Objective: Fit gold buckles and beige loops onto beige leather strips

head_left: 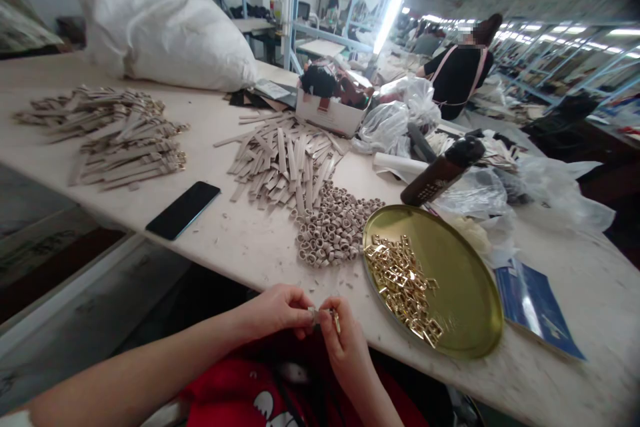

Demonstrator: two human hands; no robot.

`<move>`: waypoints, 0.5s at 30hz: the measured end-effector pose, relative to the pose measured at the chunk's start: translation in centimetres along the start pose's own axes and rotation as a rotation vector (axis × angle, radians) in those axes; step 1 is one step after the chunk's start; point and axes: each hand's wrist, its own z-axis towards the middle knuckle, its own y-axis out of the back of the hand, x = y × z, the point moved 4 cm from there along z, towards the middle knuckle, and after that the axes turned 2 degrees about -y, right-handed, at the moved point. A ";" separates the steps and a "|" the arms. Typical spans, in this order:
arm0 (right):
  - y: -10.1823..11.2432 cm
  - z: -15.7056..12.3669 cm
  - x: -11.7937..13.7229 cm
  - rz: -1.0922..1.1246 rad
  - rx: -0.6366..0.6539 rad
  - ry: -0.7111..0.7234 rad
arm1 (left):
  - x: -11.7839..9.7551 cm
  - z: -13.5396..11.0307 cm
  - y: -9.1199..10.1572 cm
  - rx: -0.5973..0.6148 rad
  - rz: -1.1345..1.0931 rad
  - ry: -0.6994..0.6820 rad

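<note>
At the table's front edge my two hands meet, fingers closed. My left hand (286, 312) pinches a small pale piece (313, 315), mostly hidden by the fingertips; it looks like beige strap material. My right hand (347, 337) is closed on a gold buckle (336, 321), only partly showing between thumb and fingers. Just beyond them lies a heap of small beige strap loops (330, 230). To the right, many gold buckles (400, 280) are piled on the left side of a round gold tray (470, 293). Flat beige straps (285, 157) lie behind the loops.
Left on the table are a black phone (184, 210) and bundled straps with gold ends (125, 137). A large white sack (165, 27), a filled box (327, 113), plastic bags (400, 110), a dark bottle (443, 170) and a blue booklet (537, 307) stand around. A person (460, 73) is further back.
</note>
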 end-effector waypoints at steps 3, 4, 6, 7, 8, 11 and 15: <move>0.5 0.2 0.4 -0.003 0.017 0.016 | -0.7 -0.3 0.0 0.009 -0.002 -0.023; 0.5 0.1 0.4 -0.007 0.026 0.026 | -0.9 -0.5 0.0 0.007 0.009 -0.025; 0.4 0.0 0.5 -0.003 0.065 0.053 | -0.9 -0.8 -0.2 0.000 0.031 -0.031; 0.2 -0.1 0.5 0.006 0.081 0.066 | -0.8 -0.9 -0.4 -0.007 0.031 -0.036; 0.0 -0.3 0.4 0.021 0.083 0.074 | -0.7 -1.0 -0.5 -0.017 0.019 -0.042; -0.4 -0.6 0.3 0.104 0.008 0.077 | -0.3 -1.4 -0.7 -0.044 -0.021 -0.070; -0.9 -1.3 0.4 0.236 -0.131 0.076 | -0.6 -2.6 -0.8 0.028 0.081 -0.066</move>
